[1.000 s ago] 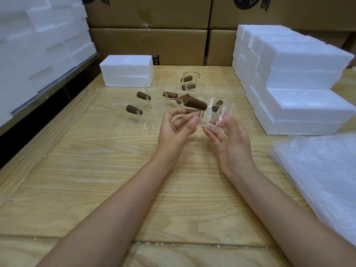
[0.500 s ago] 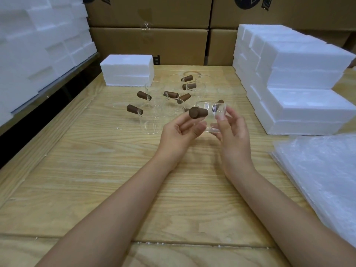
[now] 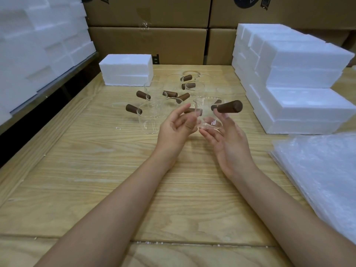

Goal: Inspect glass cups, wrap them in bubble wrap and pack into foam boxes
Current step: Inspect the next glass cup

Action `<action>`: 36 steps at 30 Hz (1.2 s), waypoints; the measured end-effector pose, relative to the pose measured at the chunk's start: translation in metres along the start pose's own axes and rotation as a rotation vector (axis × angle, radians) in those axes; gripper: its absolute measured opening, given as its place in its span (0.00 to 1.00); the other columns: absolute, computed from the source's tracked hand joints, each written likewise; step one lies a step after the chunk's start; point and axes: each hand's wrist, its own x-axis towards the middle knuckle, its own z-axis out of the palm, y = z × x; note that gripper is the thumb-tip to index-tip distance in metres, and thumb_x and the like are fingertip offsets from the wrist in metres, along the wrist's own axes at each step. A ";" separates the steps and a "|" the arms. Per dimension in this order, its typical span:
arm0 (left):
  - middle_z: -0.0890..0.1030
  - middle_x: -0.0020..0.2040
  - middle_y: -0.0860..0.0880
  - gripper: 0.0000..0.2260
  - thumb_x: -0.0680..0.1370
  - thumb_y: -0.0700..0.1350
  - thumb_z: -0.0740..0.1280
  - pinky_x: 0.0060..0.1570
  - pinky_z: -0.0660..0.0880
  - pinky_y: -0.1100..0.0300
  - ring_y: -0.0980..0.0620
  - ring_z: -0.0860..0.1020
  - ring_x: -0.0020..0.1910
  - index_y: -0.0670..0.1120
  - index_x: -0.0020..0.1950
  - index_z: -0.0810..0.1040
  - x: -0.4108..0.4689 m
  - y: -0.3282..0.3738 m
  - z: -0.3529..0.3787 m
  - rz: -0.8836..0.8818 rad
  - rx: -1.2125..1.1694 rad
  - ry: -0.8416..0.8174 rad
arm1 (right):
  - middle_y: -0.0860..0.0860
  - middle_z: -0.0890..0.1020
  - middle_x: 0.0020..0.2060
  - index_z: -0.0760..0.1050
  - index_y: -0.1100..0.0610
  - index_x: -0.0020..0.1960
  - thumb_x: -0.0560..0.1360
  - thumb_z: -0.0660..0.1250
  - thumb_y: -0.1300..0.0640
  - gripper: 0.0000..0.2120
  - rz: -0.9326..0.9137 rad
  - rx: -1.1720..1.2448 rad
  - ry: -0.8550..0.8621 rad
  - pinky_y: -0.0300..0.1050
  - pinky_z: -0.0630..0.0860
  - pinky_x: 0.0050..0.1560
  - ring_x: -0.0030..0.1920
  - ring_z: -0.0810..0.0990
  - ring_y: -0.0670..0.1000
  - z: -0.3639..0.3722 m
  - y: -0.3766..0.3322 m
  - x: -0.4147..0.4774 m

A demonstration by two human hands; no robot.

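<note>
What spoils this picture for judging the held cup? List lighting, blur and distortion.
Head view: soft even light, faint shadows; glass cup nearly vanishes against the wooden table, only rim and base glinting; its brown handle looks slightly blurred; wide-angle lens bows the foam boxes near the frame's edges.

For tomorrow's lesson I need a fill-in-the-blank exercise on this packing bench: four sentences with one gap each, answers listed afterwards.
1. The glass cup is up between the left hand and the right hand, above the ____ table.
2. That cup's handle is ____ in colour.
3. The bubble wrap lies on the person's ____ side.
4. The foam boxes stacked beside it are ____ in colour.

Missing words: wooden; brown; right; white.
</note>
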 end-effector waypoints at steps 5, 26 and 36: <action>0.81 0.58 0.46 0.38 0.63 0.63 0.72 0.54 0.77 0.61 0.57 0.81 0.52 0.41 0.65 0.73 0.000 -0.001 0.001 -0.091 0.033 -0.079 | 0.54 0.82 0.43 0.74 0.58 0.55 0.71 0.65 0.51 0.16 0.091 0.073 -0.041 0.43 0.81 0.49 0.43 0.81 0.51 0.004 -0.001 -0.003; 0.85 0.49 0.46 0.24 0.64 0.46 0.74 0.54 0.79 0.56 0.51 0.83 0.49 0.48 0.59 0.72 0.002 -0.004 -0.004 -0.099 0.005 -0.059 | 0.44 0.81 0.37 0.75 0.51 0.46 0.74 0.70 0.64 0.09 -0.519 -0.532 0.040 0.39 0.76 0.45 0.40 0.80 0.45 -0.011 -0.005 -0.002; 0.84 0.52 0.46 0.23 0.66 0.42 0.75 0.47 0.78 0.61 0.53 0.83 0.48 0.49 0.57 0.70 -0.004 -0.005 0.002 -0.040 0.098 -0.095 | 0.45 0.71 0.24 0.62 0.47 0.36 0.78 0.59 0.53 0.13 -0.777 -0.896 0.135 0.38 0.67 0.31 0.35 0.79 0.58 -0.021 -0.013 0.003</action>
